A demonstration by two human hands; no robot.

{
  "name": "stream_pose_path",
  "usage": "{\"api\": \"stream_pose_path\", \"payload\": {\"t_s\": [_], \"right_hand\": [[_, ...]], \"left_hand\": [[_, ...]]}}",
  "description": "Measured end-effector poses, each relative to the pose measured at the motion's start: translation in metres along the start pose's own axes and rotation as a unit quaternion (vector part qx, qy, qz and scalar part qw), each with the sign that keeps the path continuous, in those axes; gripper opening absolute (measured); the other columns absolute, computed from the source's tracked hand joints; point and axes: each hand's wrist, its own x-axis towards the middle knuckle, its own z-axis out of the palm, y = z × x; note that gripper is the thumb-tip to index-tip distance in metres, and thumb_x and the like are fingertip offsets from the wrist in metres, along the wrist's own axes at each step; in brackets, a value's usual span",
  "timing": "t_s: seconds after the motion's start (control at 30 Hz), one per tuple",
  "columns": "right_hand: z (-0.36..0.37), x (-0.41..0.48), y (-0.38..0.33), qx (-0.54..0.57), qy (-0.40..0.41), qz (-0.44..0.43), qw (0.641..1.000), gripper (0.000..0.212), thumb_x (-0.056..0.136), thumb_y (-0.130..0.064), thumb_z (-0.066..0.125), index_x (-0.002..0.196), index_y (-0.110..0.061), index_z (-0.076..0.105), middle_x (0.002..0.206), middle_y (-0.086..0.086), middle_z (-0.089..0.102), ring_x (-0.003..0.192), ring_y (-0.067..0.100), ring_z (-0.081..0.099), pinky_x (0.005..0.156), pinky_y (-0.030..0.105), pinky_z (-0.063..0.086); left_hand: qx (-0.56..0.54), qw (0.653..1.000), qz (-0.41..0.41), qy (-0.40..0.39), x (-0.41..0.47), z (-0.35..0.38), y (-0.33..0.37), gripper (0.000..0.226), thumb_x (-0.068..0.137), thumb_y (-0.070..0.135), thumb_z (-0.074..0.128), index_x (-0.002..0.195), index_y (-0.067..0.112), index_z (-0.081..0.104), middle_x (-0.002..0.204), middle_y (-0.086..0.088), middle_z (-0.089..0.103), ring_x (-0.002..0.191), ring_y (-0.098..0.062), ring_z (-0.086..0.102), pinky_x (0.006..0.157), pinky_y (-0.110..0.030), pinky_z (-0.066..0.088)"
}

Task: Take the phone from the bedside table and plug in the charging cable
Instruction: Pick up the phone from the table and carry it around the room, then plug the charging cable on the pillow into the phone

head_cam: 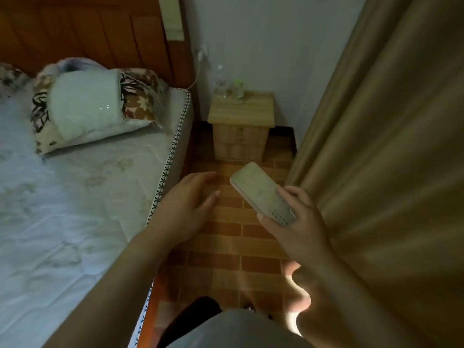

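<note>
My right hand grips a pale phone by its lower end, tilted, held over the brick-patterned floor in front of the wooden bedside table. My left hand hovers beside it with fingers apart, holding nothing, close to the mattress edge. A white charger sits in a wall socket beside the headboard, and its white cable hangs down behind the corner of the bed, where its free end is hidden.
Two clear bottles stand at the back of the table top. A bed with a patterned pillow fills the left. A tan curtain hangs on the right, leaving a narrow floor strip.
</note>
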Motion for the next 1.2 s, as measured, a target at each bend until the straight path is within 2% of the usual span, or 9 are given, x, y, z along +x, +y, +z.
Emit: {"api": "stream_pose_path", "payload": {"t_s": [0.1, 0.17, 0.47, 0.6, 0.77, 0.83, 0.93, 1.1, 1.2], "right_hand": [[0.020, 0.058, 0.001, -0.005, -0.029, 0.002, 1.000, 0.077, 0.065, -0.065, 0.058, 0.132, -0.031, 0.041, 0.121, -0.020, 0.036, 0.112, 0.001, 0.039, 0.087, 0.031, 0.046], [0.037, 0.100, 0.000, -0.005, -0.046, -0.001, 0.999, 0.080, 0.064, -0.066, 0.056, 0.133, -0.029, 0.041, 0.123, -0.017, 0.036, 0.113, 0.003, 0.039, 0.088, 0.034, 0.047], [0.124, 0.309, -0.034, 0.009, -0.088, -0.045, 0.995, 0.077, 0.067, -0.059, 0.061, 0.133, -0.024, 0.042, 0.123, -0.014, 0.035, 0.109, -0.002, 0.034, 0.078, 0.012, 0.033], [0.157, 0.394, -0.052, 0.040, -0.097, -0.048, 0.993, 0.078, 0.065, -0.058, 0.063, 0.132, -0.024, 0.044, 0.122, -0.012, 0.037, 0.109, -0.002, 0.035, 0.085, 0.021, 0.038], [0.192, 0.484, -0.056, 0.043, -0.111, -0.052, 0.992, 0.073, 0.068, -0.052, 0.067, 0.132, -0.024, 0.045, 0.121, -0.014, 0.036, 0.109, -0.004, 0.033, 0.088, 0.021, 0.033], [0.206, 0.523, -0.054, 0.038, -0.115, -0.062, 0.991, 0.074, 0.068, -0.055, 0.065, 0.131, -0.023, 0.046, 0.121, -0.013, 0.038, 0.110, -0.002, 0.034, 0.087, 0.018, 0.032], [0.233, 0.588, -0.050, 0.039, -0.141, -0.076, 0.986, 0.075, 0.067, -0.056, 0.064, 0.132, -0.022, 0.045, 0.120, -0.013, 0.038, 0.111, 0.001, 0.036, 0.084, 0.016, 0.031], [0.271, 0.692, -0.053, 0.036, -0.208, -0.102, 0.972, 0.073, 0.070, -0.055, 0.064, 0.132, -0.022, 0.045, 0.123, -0.015, 0.037, 0.115, 0.004, 0.036, 0.087, 0.020, 0.037], [0.289, 0.737, -0.059, 0.045, -0.238, -0.119, 0.963, 0.077, 0.068, -0.058, 0.061, 0.133, -0.020, 0.044, 0.122, -0.014, 0.037, 0.116, 0.005, 0.037, 0.091, 0.028, 0.042]], "left_hand": [[0.002, 1.000, -0.010, 0.013, 0.045, -0.007, -0.019, 0.044, 0.088, 0.040, 0.049, 0.129, 0.026, 0.045, 0.131, -0.001, 0.052, 0.112, -0.015, 0.050, 0.084, -0.025, 0.036], [0.002, 0.999, -0.021, 0.028, 0.081, -0.016, -0.038, 0.045, 0.088, 0.043, 0.047, 0.129, 0.026, 0.045, 0.131, -0.001, 0.051, 0.111, -0.014, 0.050, 0.083, -0.027, 0.039], [0.016, 0.995, -0.069, 0.071, 0.254, -0.078, -0.147, 0.046, 0.087, 0.045, 0.047, 0.129, 0.024, 0.045, 0.131, -0.003, 0.052, 0.114, -0.017, 0.051, 0.085, -0.039, 0.048], [0.015, 0.994, -0.071, 0.080, 0.324, -0.111, -0.191, 0.048, 0.085, 0.047, 0.046, 0.126, 0.021, 0.049, 0.126, -0.006, 0.056, 0.112, -0.021, 0.053, 0.087, -0.043, 0.048], [0.009, 0.992, -0.094, 0.079, 0.394, -0.126, -0.236, 0.046, 0.085, 0.040, 0.051, 0.126, 0.019, 0.050, 0.119, -0.007, 0.058, 0.094, -0.020, 0.058, 0.079, -0.041, 0.050], [0.011, 0.991, -0.105, 0.083, 0.422, -0.129, -0.255, 0.045, 0.085, 0.039, 0.050, 0.125, 0.019, 0.050, 0.120, -0.007, 0.059, 0.095, -0.019, 0.057, 0.080, -0.037, 0.048], [0.005, 0.985, -0.145, 0.097, 0.466, -0.134, -0.287, 0.042, 0.087, 0.036, 0.051, 0.125, 0.020, 0.051, 0.119, -0.005, 0.058, 0.103, -0.017, 0.055, 0.080, -0.032, 0.045], [0.004, 0.967, -0.219, 0.134, 0.536, -0.144, -0.323, 0.038, 0.087, 0.035, 0.052, 0.124, 0.025, 0.051, 0.102, 0.007, 0.056, 0.089, -0.010, 0.053, 0.074, -0.028, 0.041], [0.012, 0.957, -0.250, 0.144, 0.568, -0.150, -0.340, 0.041, 0.087, 0.039, 0.051, 0.125, 0.026, 0.050, 0.111, 0.000, 0.058, 0.093, -0.014, 0.055, 0.076, -0.032, 0.044]]}}
